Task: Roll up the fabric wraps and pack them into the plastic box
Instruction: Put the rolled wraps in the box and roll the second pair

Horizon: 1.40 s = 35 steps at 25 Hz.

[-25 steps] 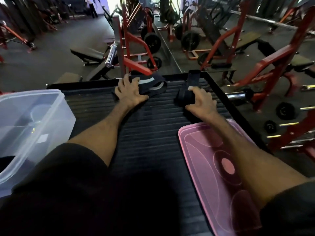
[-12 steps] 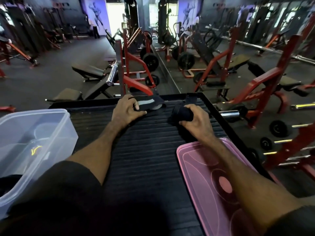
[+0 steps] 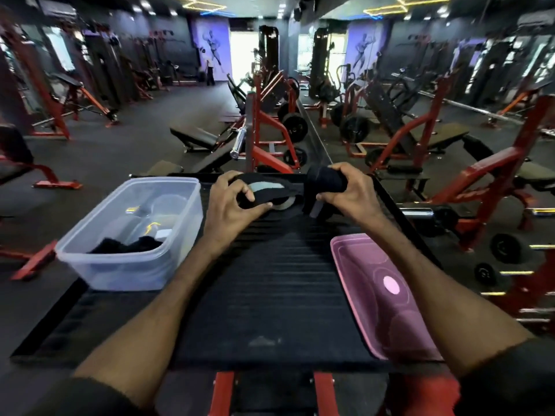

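Observation:
My right hand [image 3: 350, 193] grips a rolled black fabric wrap [image 3: 324, 178], lifted a little above the far edge of the black ribbed platform [image 3: 270, 280]. A short loose tail hangs under the roll. My left hand [image 3: 231, 205] pinches a second black wrap with grey stripes [image 3: 267, 192], which lies unrolled at the platform's far edge. The clear plastic box [image 3: 132, 235] stands open at the left, with dark fabric [image 3: 126, 246] in its near corner.
The pink lid [image 3: 384, 295] lies flat on the platform's right side. Red and black gym machines, benches and weight plates [image 3: 295, 127] fill the floor beyond the platform. The platform's red frame [image 3: 222, 391] shows at the bottom.
My right hand has raised the rolled wrap off the platform. My left hand has closed its fingers on the striped wrap. The camera has tilted up and back, and more of the box shows.

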Motion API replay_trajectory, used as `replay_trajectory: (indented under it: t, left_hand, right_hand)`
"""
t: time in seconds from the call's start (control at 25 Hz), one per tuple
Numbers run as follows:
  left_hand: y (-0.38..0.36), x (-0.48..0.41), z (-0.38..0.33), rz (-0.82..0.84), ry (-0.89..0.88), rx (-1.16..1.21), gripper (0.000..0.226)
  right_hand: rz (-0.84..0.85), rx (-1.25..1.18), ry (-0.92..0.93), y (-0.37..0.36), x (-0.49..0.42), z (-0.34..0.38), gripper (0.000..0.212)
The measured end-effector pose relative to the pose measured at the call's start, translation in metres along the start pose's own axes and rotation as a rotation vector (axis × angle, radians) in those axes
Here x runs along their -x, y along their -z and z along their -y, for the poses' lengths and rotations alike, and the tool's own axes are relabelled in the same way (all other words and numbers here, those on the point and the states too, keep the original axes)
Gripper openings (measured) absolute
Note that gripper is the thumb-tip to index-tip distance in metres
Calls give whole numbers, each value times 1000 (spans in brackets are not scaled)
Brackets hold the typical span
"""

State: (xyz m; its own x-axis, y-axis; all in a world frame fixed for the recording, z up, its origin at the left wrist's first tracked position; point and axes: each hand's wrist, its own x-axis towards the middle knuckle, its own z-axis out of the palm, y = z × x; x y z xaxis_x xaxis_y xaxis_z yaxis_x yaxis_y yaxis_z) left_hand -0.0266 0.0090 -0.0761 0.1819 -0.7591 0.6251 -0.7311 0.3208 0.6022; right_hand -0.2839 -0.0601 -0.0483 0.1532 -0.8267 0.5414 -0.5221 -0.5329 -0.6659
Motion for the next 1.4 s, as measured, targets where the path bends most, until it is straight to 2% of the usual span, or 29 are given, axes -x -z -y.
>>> replay_trajectory:
  t: [0.12, 0.2, 0.28, 0.36, 0.48, 0.6, 0.68, 0.8, 0.84, 0.88, 0.96, 1.04, 1.12, 1.16, 1.24, 1.32, 1.4]
  left_hand:
    - [32, 57, -1, -36, 96, -44, 37]
    - [39, 95, 13, 88, 180, -153, 44]
    - [43, 120, 21, 301, 240, -241, 62]
    - [48, 131, 17, 391, 293, -287, 61]
    - [57, 126, -5, 271, 283, -222, 49]
    - [55, 119, -15, 176, 143, -118, 46]
    - [46, 121, -19, 167, 90, -58, 49]
    - [32, 123, -23, 178, 47, 17, 34]
    - [28, 122, -24, 185, 24, 49, 26]
    - [25, 121, -25, 189, -7, 72, 19]
    - [18, 118, -26, 185, -62, 96, 14]
    - [12, 116, -26, 189, -73, 101, 15]
    - [6, 116, -23, 203, -44, 80, 16]
    - [3, 116, -21, 211, -25, 72, 17]
    - [0, 114, -21, 226, -1, 58, 19]
    - [1, 109, -27, 262, 36, 30, 23]
    - [1, 101, -33, 348, 89, -94, 33]
  right_hand:
    - [90, -22, 48, -11, 47, 23, 56]
    - [266, -33, 9, -21, 84, 25, 58]
    - [492, -28, -32, -30, 116, 24, 56]
    - [627, 25, -38, -35, 139, 22, 56]
    - [705, 99, 25, -31, 158, 25, 55]
    - [752, 124, 33, -20, 160, 31, 53]
    - [834, 102, -17, -10, 158, 35, 50]
    - [1102, -114, -217, 17, 152, 50, 41]
    - [1089, -193, -263, 22, 148, 51, 37]
    - [986, -272, -301, 23, 142, 51, 35]
    - [649, -348, -362, 10, 122, 46, 35]
    - [384, -159, -401, -16, 96, 36, 55]
    - [403, 80, -438, -42, 74, 23, 70]
    - [455, 153, -453, -52, 66, 16, 66]
    - [485, 190, -461, -61, 57, 12, 38]
    - [418, 96, -383, -53, 54, 17, 6]
    - [342, -32, -310, -37, 49, 24, 4]
